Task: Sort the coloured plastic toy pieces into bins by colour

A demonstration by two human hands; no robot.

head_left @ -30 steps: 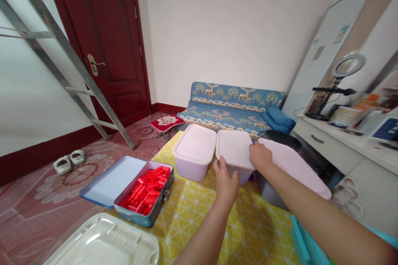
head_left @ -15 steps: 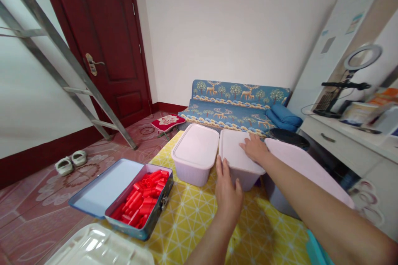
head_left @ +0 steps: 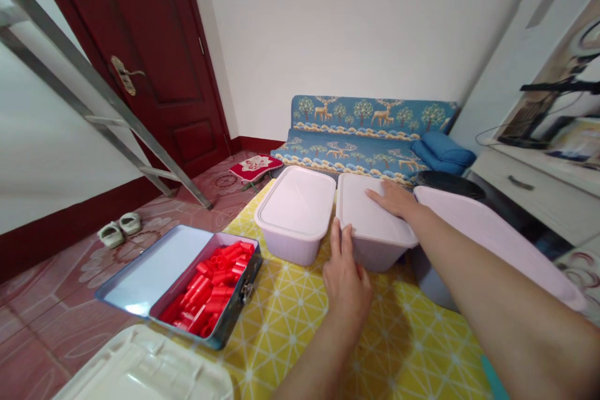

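My right hand (head_left: 396,198) lies with its fingers stretched on the pale pink lid of the middle lidded box (head_left: 375,250). My left hand (head_left: 345,278) has its fingers extended up against that box's near left corner, touching at the lid's edge. A similar lidded box (head_left: 295,212) stands just to the left, a narrow gap apart. On the right, partly behind my right forearm, is a larger bin with a pink lid (head_left: 487,231). An open metal tin (head_left: 225,319) holds many red plastic tubes (head_left: 210,287).
A yellow patterned cloth (head_left: 281,325) covers the table. A cream plastic lid (head_left: 154,369) lies at the near left. Behind are a blue sofa (head_left: 337,150), a red stool (head_left: 255,166) and a black round lid (head_left: 450,184). A ladder (head_left: 112,106) leans at the left.
The view has shifted a little, so the room appears moved. My left fingers stay at the middle box's corner and look drawn closer together. My right hand remains on its lid.
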